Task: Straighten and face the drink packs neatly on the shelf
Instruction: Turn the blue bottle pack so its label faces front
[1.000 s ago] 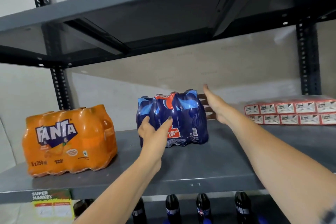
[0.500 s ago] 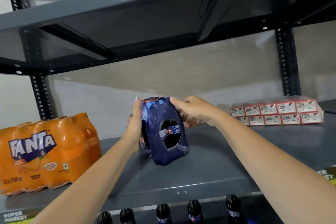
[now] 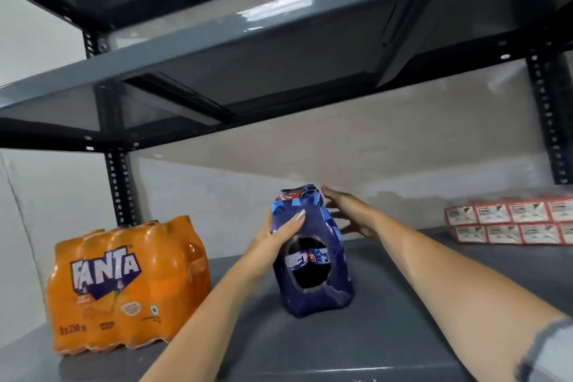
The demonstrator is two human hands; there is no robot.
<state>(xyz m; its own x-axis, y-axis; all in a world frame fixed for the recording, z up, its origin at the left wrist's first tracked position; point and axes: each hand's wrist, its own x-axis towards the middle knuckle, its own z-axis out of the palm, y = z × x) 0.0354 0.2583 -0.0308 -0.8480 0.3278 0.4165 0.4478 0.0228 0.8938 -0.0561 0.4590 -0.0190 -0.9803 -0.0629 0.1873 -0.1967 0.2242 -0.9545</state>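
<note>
A dark blue shrink-wrapped drink pack point(image 3: 313, 257) stands on the grey shelf point(image 3: 403, 319) with its narrow end, the one with the torn oval hole, turned toward me. My left hand point(image 3: 279, 239) grips its upper left side, fingers laid over the wrap. My right hand point(image 3: 347, 211) rests flat against the pack's far right side with fingers spread. An orange Fanta pack point(image 3: 124, 282) sits to the left with its label facing front, apart from the blue pack.
Red-and-white carton packs point(image 3: 511, 220) are stacked at the shelf's right rear. A dark shelf board point(image 3: 279, 40) hangs overhead, with slotted uprights at the back left point(image 3: 119, 189) and right point(image 3: 548, 118). A pale wall closes the back.
The blue pack was turned from its broad side facing me to end-on. My right hand went from gripping its top to lying open along its far side. The view tilted up.
</note>
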